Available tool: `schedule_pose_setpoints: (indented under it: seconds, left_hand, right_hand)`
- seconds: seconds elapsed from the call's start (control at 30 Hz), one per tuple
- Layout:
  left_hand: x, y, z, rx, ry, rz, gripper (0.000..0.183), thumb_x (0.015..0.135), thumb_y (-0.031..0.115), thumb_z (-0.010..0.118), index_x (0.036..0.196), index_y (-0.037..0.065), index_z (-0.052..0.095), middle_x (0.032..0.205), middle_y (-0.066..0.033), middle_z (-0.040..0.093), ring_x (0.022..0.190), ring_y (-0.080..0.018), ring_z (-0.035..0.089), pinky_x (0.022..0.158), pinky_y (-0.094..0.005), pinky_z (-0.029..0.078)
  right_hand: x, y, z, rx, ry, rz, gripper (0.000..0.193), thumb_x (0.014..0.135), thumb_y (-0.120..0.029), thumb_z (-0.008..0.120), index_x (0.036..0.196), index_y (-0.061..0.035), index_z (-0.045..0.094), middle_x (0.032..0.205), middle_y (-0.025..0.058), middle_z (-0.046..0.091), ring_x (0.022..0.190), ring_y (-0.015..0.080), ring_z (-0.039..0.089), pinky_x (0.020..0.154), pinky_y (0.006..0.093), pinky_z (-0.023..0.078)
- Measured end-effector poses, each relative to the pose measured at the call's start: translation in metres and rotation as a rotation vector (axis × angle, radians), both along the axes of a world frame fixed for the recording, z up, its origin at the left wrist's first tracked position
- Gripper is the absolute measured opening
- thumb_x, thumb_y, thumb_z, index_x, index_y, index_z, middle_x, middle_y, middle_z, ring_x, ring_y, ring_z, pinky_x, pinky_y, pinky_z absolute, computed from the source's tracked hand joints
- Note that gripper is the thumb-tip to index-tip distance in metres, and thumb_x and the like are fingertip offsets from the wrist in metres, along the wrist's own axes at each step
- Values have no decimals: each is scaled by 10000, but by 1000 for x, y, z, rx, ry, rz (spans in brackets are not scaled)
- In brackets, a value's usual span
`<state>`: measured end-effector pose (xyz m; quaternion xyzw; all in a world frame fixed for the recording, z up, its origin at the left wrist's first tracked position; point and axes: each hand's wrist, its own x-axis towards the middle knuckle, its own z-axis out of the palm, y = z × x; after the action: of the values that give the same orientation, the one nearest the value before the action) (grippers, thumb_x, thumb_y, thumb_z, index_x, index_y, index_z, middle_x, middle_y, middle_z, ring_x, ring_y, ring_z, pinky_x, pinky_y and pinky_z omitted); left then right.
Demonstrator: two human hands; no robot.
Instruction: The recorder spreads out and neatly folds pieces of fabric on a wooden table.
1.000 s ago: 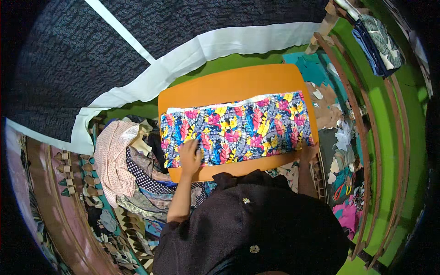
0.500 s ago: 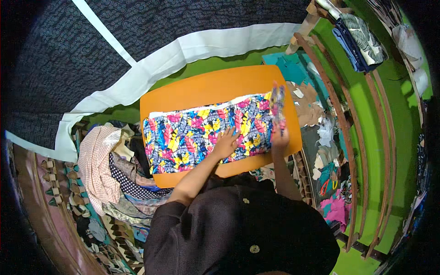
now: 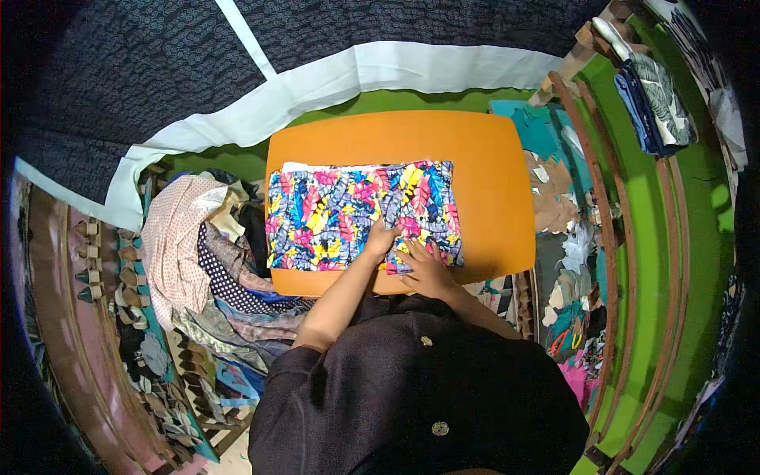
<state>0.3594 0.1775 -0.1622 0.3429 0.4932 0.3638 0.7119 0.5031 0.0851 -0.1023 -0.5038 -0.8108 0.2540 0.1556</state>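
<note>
A printed cloth [image 3: 324,214] with pink, yellow and blue leaves lies folded on the orange tabletop [image 3: 491,182]. Its right part is turned over toward the left, and a strip of white shows along its far edge. At the near middle, my left hand [image 3: 381,240] is closed at the edge of the turned part, its fingers partly hidden against the cloth. Just to the right of it, my right hand [image 3: 429,271] rests on the cloth near the front edge with its fingers spread.
A heap of fabrics [image 3: 178,237], pink dotted and dark spotted, lies left of the tabletop. Wooden rails [image 3: 606,237] and cut scraps [image 3: 566,253] are at the right, with orange-handled scissors [image 3: 560,342]. Folded clothes [image 3: 653,103] hang over a rail. A dark patterned curtain [image 3: 380,32] hangs beyond.
The cloth's right end, lifted in a blur earlier, is now folded leftward, leaving the cloth shorter. My right hand has moved left and nearer. My left hand, formerly spread flat, has drawn in.
</note>
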Motion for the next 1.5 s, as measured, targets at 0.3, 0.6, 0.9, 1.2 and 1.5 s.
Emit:
schedule_pose_setpoints:
  seconds: [0.3,0.6,0.9,1.2,1.5]
  left_hand:
    - [21,2,47,770,957,241,589,727,67,590,1236,-85,335,1227,-272,403,1167,-386,381,1004,-407,270]
    - [36,-14,8,874,1240,-449,587,855,364,425,1369,130,265,1401,-185,227,1275,-366,229,996,-567,203]
    - [20,-3,-7,891,1347,-404,571,866,380,411,1369,147,273,1386,-182,276,1291,-350,231,1015,-551,178]
    - [34,-2,-11,754,1347,-479,579,878,392,354,1381,129,238,1431,-157,189,1313,-337,170,1033,-548,128]
    - [80,5,-23,553,697,-501,578,895,478,302,1365,142,278,1400,-166,265,1316,-322,172,1010,-566,124]
  right_hand:
    - [32,25,6,169,-65,-381,481,833,-260,479,1270,-68,418,1323,186,369,1240,324,334,994,546,206]
    - [30,75,-38,56,-366,-474,535,864,-368,440,1354,-199,308,1403,129,271,1296,311,244,998,586,181]
    - [29,60,-52,-100,-108,-887,705,781,-462,549,1331,-89,312,1405,179,227,1306,327,202,992,601,144]
    - [40,59,-45,-110,264,-868,370,738,-287,646,955,1,565,859,144,615,858,305,578,897,463,319]
    - [75,52,-8,32,294,-895,251,685,-128,682,846,11,550,674,49,532,612,112,478,557,271,397]
